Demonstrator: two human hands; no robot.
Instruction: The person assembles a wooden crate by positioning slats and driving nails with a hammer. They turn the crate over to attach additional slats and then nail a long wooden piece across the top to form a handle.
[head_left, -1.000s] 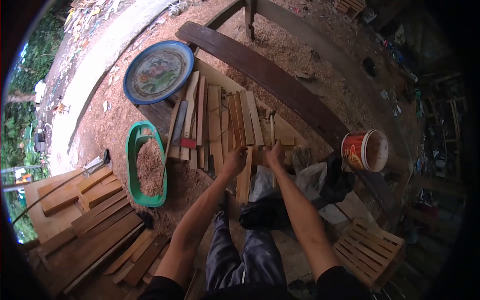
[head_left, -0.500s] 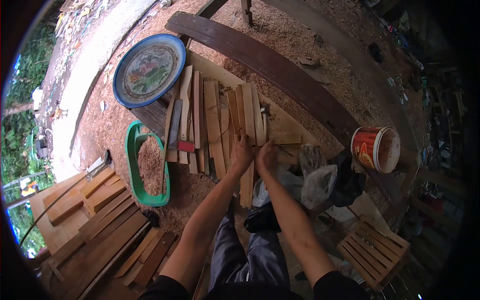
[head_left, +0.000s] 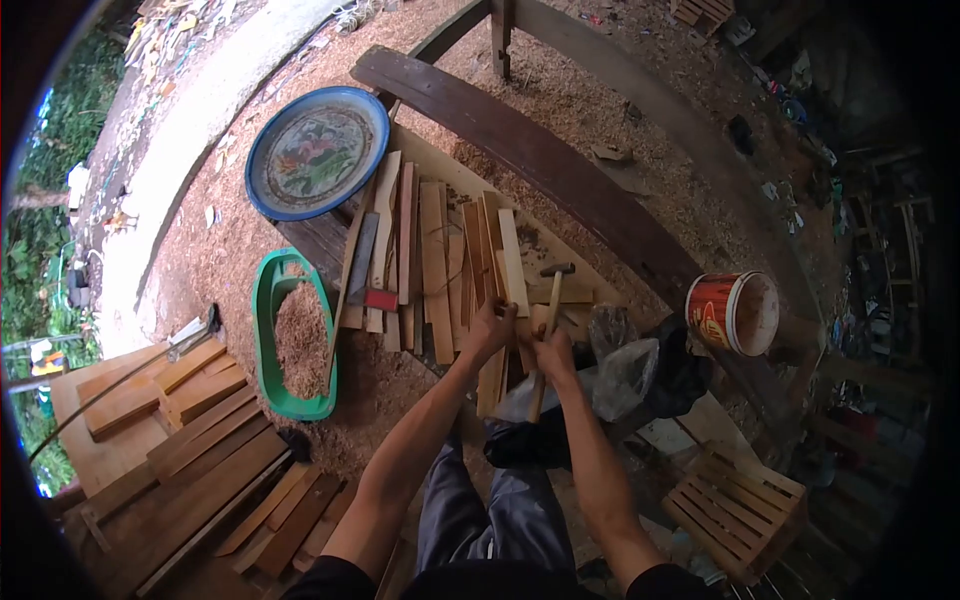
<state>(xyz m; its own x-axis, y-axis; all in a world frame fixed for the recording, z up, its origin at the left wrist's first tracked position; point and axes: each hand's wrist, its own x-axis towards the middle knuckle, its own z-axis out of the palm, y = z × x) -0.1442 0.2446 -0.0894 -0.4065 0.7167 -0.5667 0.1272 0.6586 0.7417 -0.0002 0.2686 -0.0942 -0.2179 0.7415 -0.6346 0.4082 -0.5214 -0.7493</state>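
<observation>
Left hand [head_left: 490, 328]: fingers curled down onto the near end of a wooden slat [head_left: 512, 262], pressing it where it lies among the row of slats [head_left: 430, 255] spread on the pale board [head_left: 560, 262]. The slat runs from the hand away toward the far side, slightly tilted to the left.

Right hand [head_left: 552, 350]: closed around the wooden handle of a hammer [head_left: 549, 310], just right of the left hand. Hammer handle runs near to far; the dark head sits at the far end, above the board and right of the held slat. Whether the head touches the wood cannot be told.

Surroundings: blue-rimmed patterned dish [head_left: 316, 150] at far left, beyond the slats. Green plastic basin [head_left: 292, 335] to the left, holding sawdust. Long dark plank [head_left: 540, 160] crossing the far side, diagonal. Red bucket [head_left: 732, 312] at right. Clear plastic bags [head_left: 618, 365] just right of the hands. Small slatted wooden crate [head_left: 738, 508] at near right. Stacked planks [head_left: 190, 430] at near left. Sawdust covers the ground [head_left: 220, 250] throughout. The person's grey trouser legs [head_left: 490, 510] show near the bottom, below the forearms.
</observation>
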